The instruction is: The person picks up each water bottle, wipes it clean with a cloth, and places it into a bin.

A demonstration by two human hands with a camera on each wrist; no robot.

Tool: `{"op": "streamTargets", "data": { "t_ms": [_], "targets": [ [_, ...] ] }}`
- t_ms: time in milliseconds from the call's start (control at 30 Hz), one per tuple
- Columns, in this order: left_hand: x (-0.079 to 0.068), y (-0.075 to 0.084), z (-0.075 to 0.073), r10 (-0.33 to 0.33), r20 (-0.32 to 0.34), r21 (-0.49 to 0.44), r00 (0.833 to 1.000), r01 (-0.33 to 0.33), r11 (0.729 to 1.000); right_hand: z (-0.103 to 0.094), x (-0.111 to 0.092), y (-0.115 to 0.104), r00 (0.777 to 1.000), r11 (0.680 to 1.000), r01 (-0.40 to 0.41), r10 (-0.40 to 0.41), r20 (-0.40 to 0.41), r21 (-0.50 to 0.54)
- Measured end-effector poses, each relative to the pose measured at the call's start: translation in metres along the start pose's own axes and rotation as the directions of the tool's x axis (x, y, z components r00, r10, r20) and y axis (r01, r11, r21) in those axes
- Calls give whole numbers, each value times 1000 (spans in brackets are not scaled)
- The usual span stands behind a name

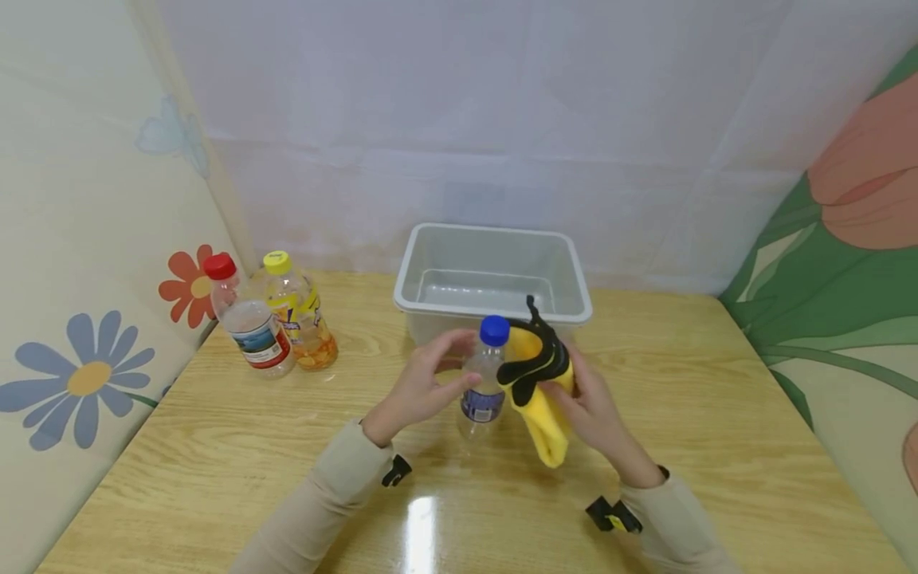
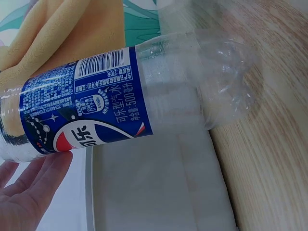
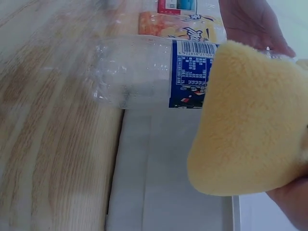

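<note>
An upright clear plastic cola bottle [image 1: 482, 406] with a blue cap and blue label is near the table's middle. My left hand [image 1: 426, 383] curves round its left side, with the thumb at the label's upper edge; in the left wrist view, fingertips [image 2: 60, 166] meet the label. Just right of the bottle, my right hand [image 1: 591, 399] grips a yellow plush pouch [image 1: 548, 426] with black trim and a black cord standing up. The pouch's mouth gapes toward the bottle and its lower end hangs down. In the right wrist view, the pouch [image 3: 250, 125] hides the bottle's upper part.
A grey plastic bin [image 1: 495, 311] stands behind the hands against the white backdrop. At the back left are a red-capped bottle [image 1: 251, 327] and a yellow-capped bottle [image 1: 304, 319] with orange contents. Flower-printed cloth walls flank the wooden table [image 1: 681, 383].
</note>
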State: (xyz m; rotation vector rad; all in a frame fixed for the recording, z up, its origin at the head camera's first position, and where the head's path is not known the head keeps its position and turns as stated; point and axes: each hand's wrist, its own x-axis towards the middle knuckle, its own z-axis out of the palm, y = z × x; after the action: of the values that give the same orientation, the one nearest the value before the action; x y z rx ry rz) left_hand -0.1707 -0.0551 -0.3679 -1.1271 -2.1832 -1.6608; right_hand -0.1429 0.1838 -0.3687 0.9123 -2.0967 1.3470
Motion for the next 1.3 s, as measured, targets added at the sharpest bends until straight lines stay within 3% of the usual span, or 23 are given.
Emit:
{"op": "streamTargets", "data": {
  "t_ms": [467, 733, 1300],
  "targets": [
    [-2, -4, -1, -12, -18, -26, 1000, 11, 1000, 3, 10, 0, 989, 982, 88, -67, 130, -168],
    [0, -2, 0, -12, -15, -32, 1000, 11, 999, 4, 12, -1, 981, 974, 120, -87, 173, -193],
    [-1, 2, 1, -16, -32, -15, 999, 15, 1000, 10, 6, 4, 983, 973, 52, -10, 183, -227]
  ]
}}
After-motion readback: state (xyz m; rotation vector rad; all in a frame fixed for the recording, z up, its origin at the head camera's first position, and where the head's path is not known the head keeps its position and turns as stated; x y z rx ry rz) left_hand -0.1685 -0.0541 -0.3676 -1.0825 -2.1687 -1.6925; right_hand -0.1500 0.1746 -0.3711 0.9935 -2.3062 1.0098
